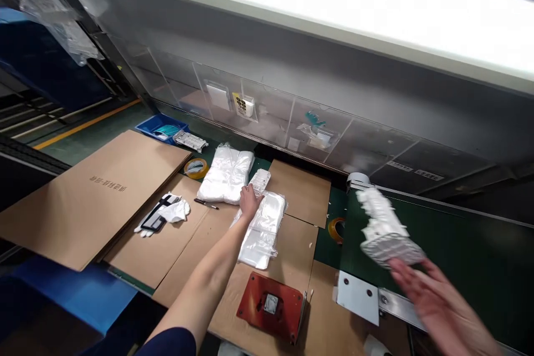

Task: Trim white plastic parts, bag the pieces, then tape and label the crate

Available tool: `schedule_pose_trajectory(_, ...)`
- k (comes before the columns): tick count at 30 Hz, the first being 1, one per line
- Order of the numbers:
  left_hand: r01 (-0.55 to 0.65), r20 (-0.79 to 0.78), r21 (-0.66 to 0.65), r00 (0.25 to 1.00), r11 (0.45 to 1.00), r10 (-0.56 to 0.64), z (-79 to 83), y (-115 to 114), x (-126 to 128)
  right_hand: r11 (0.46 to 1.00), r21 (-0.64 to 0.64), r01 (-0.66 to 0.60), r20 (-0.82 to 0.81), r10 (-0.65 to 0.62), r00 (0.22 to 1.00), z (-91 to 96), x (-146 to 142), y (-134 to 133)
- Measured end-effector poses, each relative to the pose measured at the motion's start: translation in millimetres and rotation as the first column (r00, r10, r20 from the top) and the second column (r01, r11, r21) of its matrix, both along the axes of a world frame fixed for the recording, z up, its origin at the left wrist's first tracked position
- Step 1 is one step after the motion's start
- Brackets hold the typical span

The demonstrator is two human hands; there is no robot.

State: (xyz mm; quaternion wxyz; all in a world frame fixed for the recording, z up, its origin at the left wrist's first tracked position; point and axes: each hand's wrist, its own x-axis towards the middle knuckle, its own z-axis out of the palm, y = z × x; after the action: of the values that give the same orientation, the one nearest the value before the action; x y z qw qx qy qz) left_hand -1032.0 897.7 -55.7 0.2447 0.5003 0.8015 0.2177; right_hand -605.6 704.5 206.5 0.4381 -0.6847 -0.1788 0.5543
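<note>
My left hand [250,203] reaches out over the stack of clear plastic bags [261,236]. Its fingers are closed on the near end of a small white moulded part [261,179]. At the right, my right hand [434,289] grips the lower end of a larger-looking white moulded part [386,228], blurred by motion, above the green conveyor belt [450,250]. A bundle of white plastic bags [227,172] lies just left of my left hand. Nearer to me is a red block with a metal insert [270,306].
Cardboard sheets [104,189] are stacked at the left. White gloves and a phone-like black object [161,216], a pen [206,204], rolls of yellow tape [196,168] and a blue bin [161,125] lie about. A clear pocketed panel [267,114] borders the back.
</note>
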Motion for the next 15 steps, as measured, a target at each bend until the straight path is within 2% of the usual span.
schedule_pose_trajectory(2,0.034,0.029,-0.044,0.999,0.998,-0.033,-18.0,9.2,-6.0,1.000,-0.016,0.014,-0.225,-0.018,0.974,-14.7,-77.3,19.9)
schedule_pose_trajectory(4,0.082,0.070,-0.058,0.994,0.995,-0.078,-25.0,3.7,-12.1,0.998,0.023,-0.054,-0.326,0.059,0.944,-45.6,-141.5,47.0)
schedule_pose_trajectory(6,0.137,0.113,-0.038,0.985,0.990,-0.132,-19.1,-20.2,-20.0,0.995,0.033,-0.092,-0.331,0.098,0.938,-88.5,-187.7,74.2)
schedule_pose_trajectory(7,0.164,0.137,-0.030,0.978,0.986,-0.158,-11.4,-39.9,-24.8,0.997,0.025,-0.076,-0.315,0.080,0.946,-112.0,-205.1,86.9)
schedule_pose_trajectory(9,0.222,0.205,-0.055,0.957,0.974,-0.206,10.0,-94.4,-36.6,0.999,0.003,-0.052,-0.310,0.050,0.949,-157.7,-232.7,110.9)
schedule_pose_trajectory(12,0.314,0.331,-0.208,0.914,0.926,-0.235,43.3,-200.5,-61.6,0.999,-0.027,-0.026,-0.320,0.016,0.947,-213.3,-263.3,144.8)
schedule_pose_trajectory(14,0.356,0.393,-0.350,0.895,0.867,-0.209,57.7,-268.8,-83.8,0.998,-0.057,-0.014,-0.323,-0.005,0.947,-239.5,-278.5,163.4)
schedule_pose_trajectory(15,0.379,0.435,-0.455,0.884,0.806,-0.170,61.8,-297.2,-95.8,0.997,-0.075,-0.010,-0.322,-0.015,0.947,-249.8,-284.9,170.2)
